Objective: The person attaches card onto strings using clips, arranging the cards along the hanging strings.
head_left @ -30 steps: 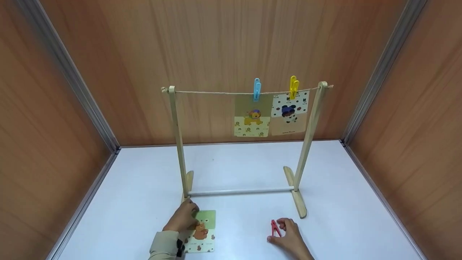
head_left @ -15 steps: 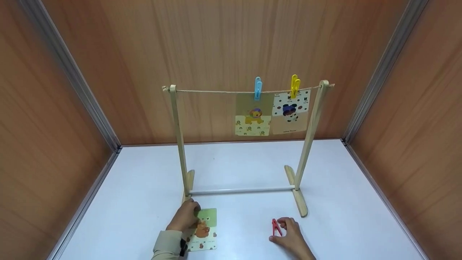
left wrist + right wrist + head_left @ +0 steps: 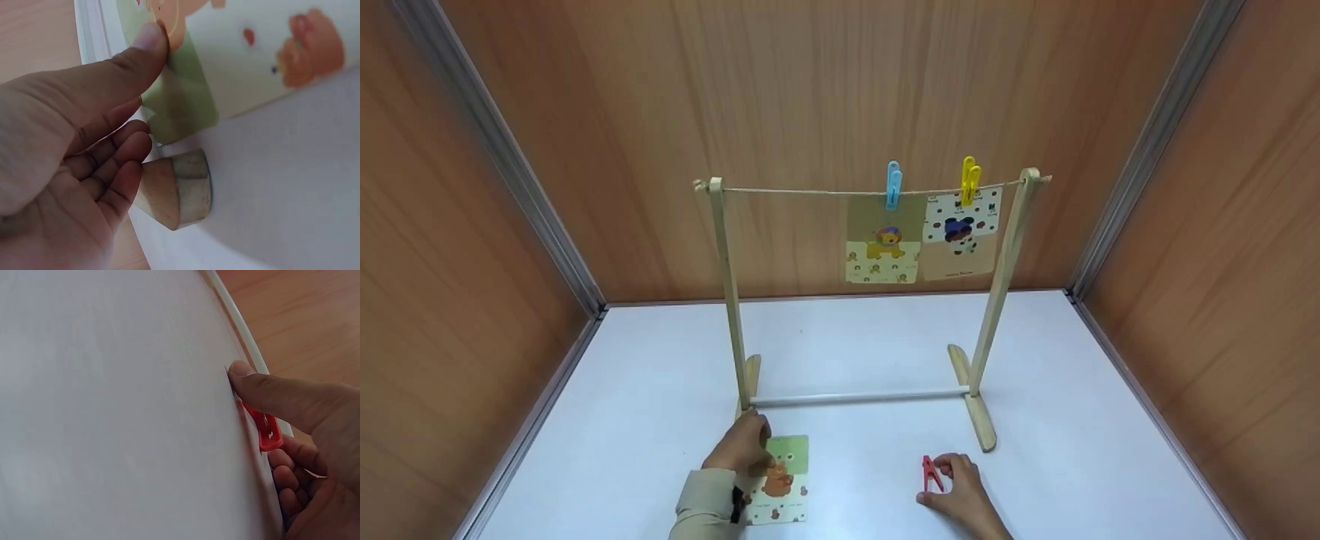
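A card with a brown bear (image 3: 777, 481), green at its top and pale below, is at the front left of the white table. My left hand (image 3: 741, 444) pinches its left edge, the thumb (image 3: 149, 42) on the printed face and the other fingers partly behind it. Toward the front right, my right hand (image 3: 960, 491) holds a red clothespin (image 3: 928, 474) between thumb and fingertips. In the right wrist view the thumb hides part of the clothespin (image 3: 270, 434).
Behind the hands stands a wooden frame (image 3: 1009, 281) with a string (image 3: 802, 192) across its top. A blue clothespin (image 3: 893, 186) holds a lion card (image 3: 883, 259) there; a yellow one (image 3: 970, 180) holds a dotted card (image 3: 960, 259). Wooden panels (image 3: 825, 90) enclose the table.
Both hands keep their places on the bear card and the red clothespin. Only a slight shift of the whole head view shows.
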